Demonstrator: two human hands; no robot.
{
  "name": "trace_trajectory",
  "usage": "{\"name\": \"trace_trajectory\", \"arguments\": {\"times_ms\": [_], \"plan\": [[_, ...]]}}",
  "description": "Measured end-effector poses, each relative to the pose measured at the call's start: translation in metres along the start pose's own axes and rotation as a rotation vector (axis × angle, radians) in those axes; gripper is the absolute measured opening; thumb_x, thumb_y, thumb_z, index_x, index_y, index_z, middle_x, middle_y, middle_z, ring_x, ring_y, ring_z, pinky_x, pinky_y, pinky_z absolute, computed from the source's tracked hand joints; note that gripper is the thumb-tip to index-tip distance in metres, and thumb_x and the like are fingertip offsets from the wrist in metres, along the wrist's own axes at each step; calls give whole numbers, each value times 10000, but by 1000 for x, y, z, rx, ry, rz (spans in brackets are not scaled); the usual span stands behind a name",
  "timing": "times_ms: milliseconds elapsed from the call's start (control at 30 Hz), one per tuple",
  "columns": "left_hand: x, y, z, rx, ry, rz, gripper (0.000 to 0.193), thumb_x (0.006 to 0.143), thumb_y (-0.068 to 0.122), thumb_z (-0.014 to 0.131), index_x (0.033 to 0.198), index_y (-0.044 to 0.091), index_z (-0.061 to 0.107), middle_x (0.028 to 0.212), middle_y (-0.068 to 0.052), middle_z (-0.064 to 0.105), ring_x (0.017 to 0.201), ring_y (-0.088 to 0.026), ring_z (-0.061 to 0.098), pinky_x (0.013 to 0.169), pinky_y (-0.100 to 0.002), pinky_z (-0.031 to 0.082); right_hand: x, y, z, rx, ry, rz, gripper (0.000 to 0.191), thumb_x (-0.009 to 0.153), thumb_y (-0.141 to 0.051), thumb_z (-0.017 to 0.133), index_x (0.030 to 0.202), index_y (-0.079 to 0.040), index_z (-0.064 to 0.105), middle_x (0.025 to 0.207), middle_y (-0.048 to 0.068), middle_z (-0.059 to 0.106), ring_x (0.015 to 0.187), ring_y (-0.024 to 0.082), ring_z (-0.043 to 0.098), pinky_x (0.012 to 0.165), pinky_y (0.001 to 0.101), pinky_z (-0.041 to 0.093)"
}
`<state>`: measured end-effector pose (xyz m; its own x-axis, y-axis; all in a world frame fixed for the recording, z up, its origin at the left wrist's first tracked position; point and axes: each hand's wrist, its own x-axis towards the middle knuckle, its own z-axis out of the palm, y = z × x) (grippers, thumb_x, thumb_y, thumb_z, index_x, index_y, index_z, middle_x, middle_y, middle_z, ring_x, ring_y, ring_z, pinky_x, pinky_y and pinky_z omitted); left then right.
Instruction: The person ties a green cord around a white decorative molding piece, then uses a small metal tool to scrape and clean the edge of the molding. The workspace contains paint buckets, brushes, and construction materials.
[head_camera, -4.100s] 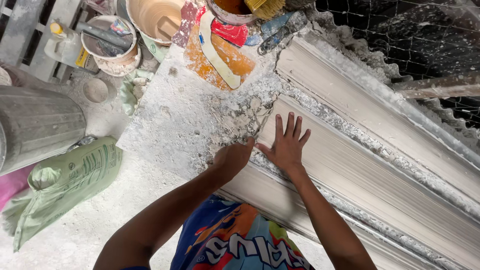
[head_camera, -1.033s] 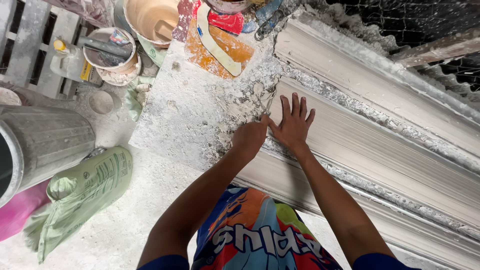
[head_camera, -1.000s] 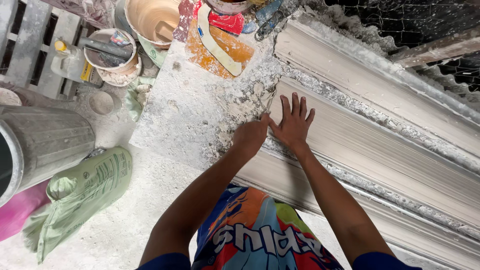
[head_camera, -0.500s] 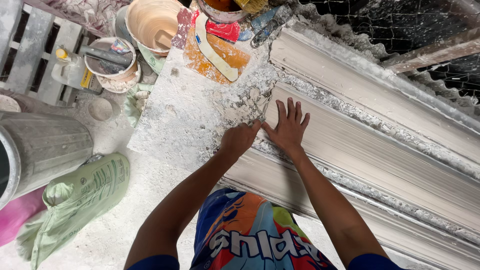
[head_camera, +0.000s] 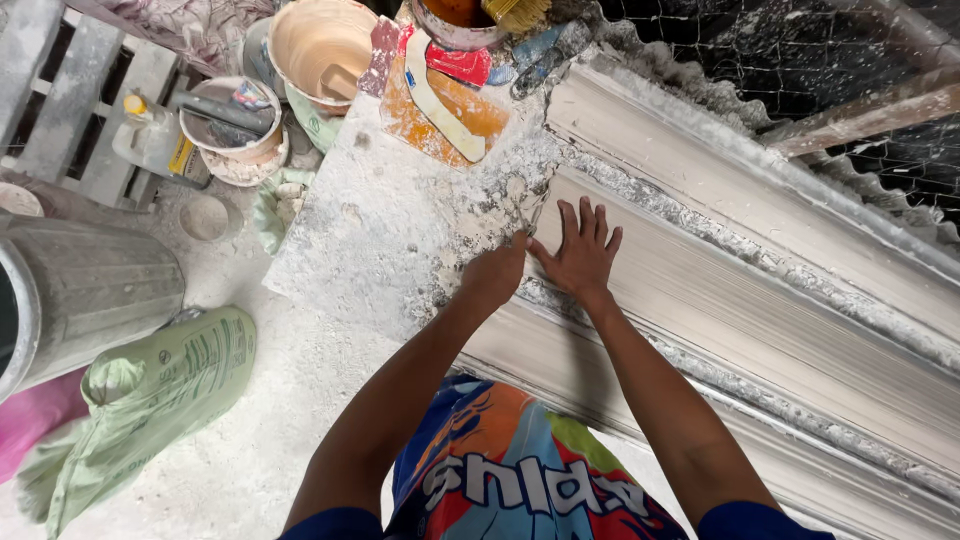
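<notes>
The right hand (head_camera: 582, 252) lay flat, fingers spread, on the plaster moulding (head_camera: 760, 320), whose length ran toward lower right; the left hand (head_camera: 495, 275), loosely curled, touched its upper-left end.

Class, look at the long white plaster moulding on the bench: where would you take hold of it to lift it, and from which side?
Probably the long plaster moulding is best gripped under both long edges, from the near side, hands spread apart: it looks long, thin and brittle. The right hand lies flat on it, the left hand beside.

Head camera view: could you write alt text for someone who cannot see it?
Seen from above, a person's right hand lies flat, fingers spread, on a long white plaster moulding, while the left hand is curled at its rough edge. Buckets, a green sack and a metal bin stand around.
</notes>
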<state>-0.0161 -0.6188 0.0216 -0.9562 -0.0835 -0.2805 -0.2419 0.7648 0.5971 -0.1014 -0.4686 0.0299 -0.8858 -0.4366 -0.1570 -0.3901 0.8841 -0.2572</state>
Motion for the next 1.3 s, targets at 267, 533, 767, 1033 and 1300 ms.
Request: {"name": "trace_trajectory", "arguments": {"times_ms": [267, 533, 767, 1033, 1300], "plan": [[-17, -18, 17, 290, 148, 158, 210, 1056, 198, 446, 1202, 48, 466, 737, -198, 671, 604, -373, 720, 442, -466, 571, -4, 0, 4, 7, 13, 21, 957, 796, -739, 677, 1555, -239, 375, 1663, 153, 267, 1551, 392, 145, 1176, 710, 62], [-8, -22, -13, 299, 5, 221, 289, 1020, 220, 466, 1277, 89, 461, 737, -182, 681, 594, -360, 724, 430, -455, 567, -3, 3, 15, 4, 26, 15, 945, 802, -741, 675, 1545, -232, 393, 1656, 159, 267, 1541, 413, 134, 1158, 735, 59], [-8, 6, -18, 173, -200, -4, 292, 1038, 164, 422, 1302, 40, 428, 839, -218, 731, 753, -401, 744, 600, -502, 597, -6, 7, 19, 17, 15, 17, 907, 841, -739, 651, 1544, -225, 400, 1657, 161, 273, 1543, 409, 136, 1159, 736, 55], [1, -8, -10, -98, -134, 32, 506, 920, 36, 493, 1392, -20, 320, 907, -300, 698, 831, -468, 715, 730, -572, 566, -2, -3, -1, 37, -15, 1, 928, 829, -720, 658, 1546, -218, 351, 1646, 194, 227, 1524, 433, 103, 1129, 746, 44], [-37, -19, 8, -528, 103, -255, 394, 1045, 156, 428, 1341, -70, 299, 792, -351, 680, 754, -515, 695, 673, -589, 542, 8, -44, -22, -97, -28, -177, 343, 900, -380, 695, 1198, -212, 714, 1275, 141, 545, 1244, 342, 474, 1054, 519, 377]]}}
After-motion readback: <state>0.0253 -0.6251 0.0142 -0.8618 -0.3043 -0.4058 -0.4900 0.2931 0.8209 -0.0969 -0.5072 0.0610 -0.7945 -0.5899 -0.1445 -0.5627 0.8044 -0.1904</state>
